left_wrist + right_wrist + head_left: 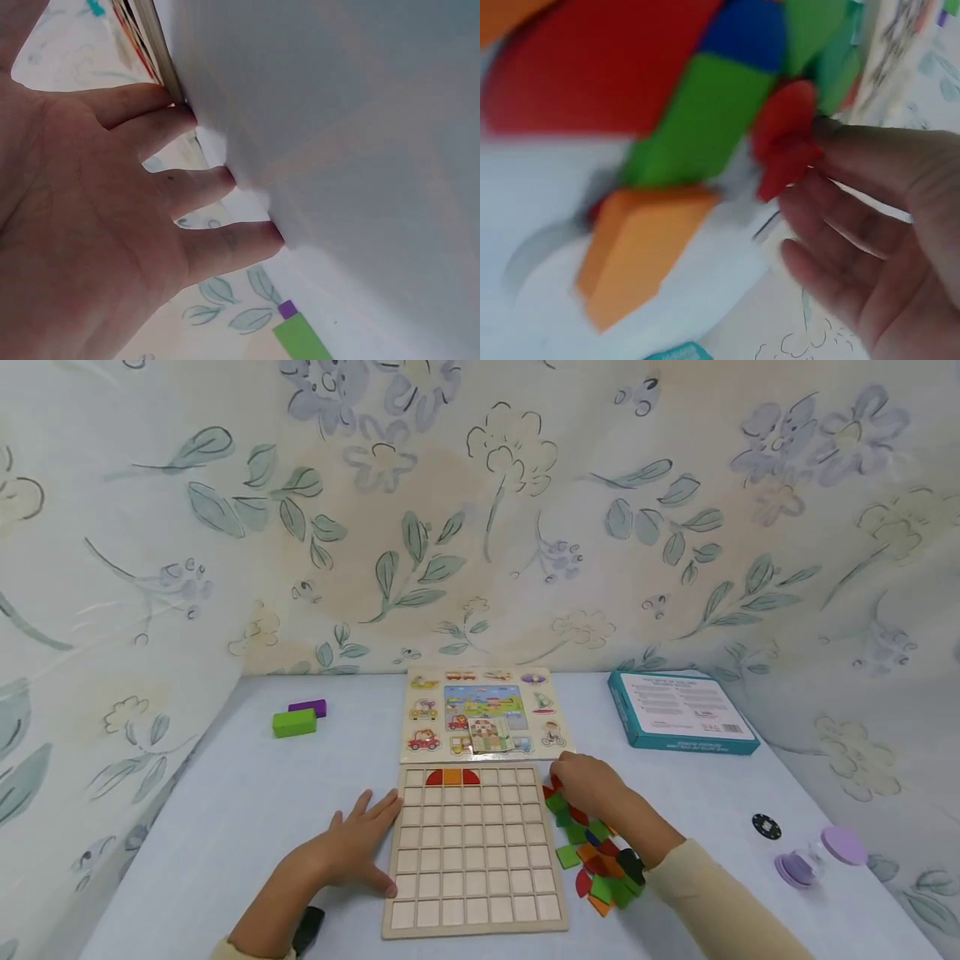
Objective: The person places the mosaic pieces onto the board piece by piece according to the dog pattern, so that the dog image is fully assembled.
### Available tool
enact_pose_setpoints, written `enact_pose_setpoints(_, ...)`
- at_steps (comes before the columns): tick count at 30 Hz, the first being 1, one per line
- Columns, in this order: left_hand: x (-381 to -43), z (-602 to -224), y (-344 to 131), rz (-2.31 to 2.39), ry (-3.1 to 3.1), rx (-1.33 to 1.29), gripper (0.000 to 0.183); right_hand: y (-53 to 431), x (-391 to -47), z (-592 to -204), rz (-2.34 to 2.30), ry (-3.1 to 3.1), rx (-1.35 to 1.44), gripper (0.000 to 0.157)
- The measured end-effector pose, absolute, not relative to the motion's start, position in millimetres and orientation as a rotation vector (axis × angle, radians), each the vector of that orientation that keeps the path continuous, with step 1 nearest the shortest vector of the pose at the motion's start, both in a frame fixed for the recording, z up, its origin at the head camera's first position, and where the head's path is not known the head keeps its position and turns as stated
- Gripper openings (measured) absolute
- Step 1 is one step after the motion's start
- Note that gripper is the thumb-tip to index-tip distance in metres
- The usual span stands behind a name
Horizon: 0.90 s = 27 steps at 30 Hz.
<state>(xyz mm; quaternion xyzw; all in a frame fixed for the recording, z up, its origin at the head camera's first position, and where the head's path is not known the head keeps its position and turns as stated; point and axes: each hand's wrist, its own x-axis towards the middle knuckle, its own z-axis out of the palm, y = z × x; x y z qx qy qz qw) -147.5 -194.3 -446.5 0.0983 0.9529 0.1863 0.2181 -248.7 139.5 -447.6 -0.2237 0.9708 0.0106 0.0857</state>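
Note:
In the head view a wooden grid board (476, 933) lies flat on the table. One orange square (452, 777) sits in its top row between two red rounded pieces. My left hand (347, 853) spreads its fingers along the board's left edge; the left wrist view shows the straight fingers (232, 244) with their tips on the tabletop. At the far end of a loose heap of coloured pieces (615, 887) is my right hand (596, 787). Its thumb and fingertips pinch a red piece (786, 169) beside other red, green, blue and orange pieces.
Behind the board lies a vehicle picture puzzle (414, 753) with a small picture card (490, 735) on it. A teal box (686, 714) stands back right. Green (294, 722) and purple (308, 707) blocks lie back left. A black disc (767, 827) and a lilac-lidded container (797, 870) are at right.

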Motion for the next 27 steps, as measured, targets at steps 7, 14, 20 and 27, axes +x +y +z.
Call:
enact_pose_setpoints(7,-147.4,-449.2,-198.8,0.504,2.656,0.321,0.115,138.7,-248.2,-449.2,0.284,2.921,-0.856,0.030)
enact_pose_setpoints(14,-146.3,-445.0,-198.9,0.532,2.660,0.315,0.113,69.5,-251.0,-418.0,-0.629,2.785,-0.997,0.023)
enact_pose_setpoints(20,-144.5,-446.3,-191.0,0.531,2.657,0.327,0.111,-12.2,-251.8,-424.0,-0.575,2.522,-1.303,0.014)
enact_pose_setpoints(27,-143.2,-442.9,-191.0,0.502,2.651,0.367,0.112,-36.0,-254.3,-439.2,-0.518,2.490,-1.256,0.016)
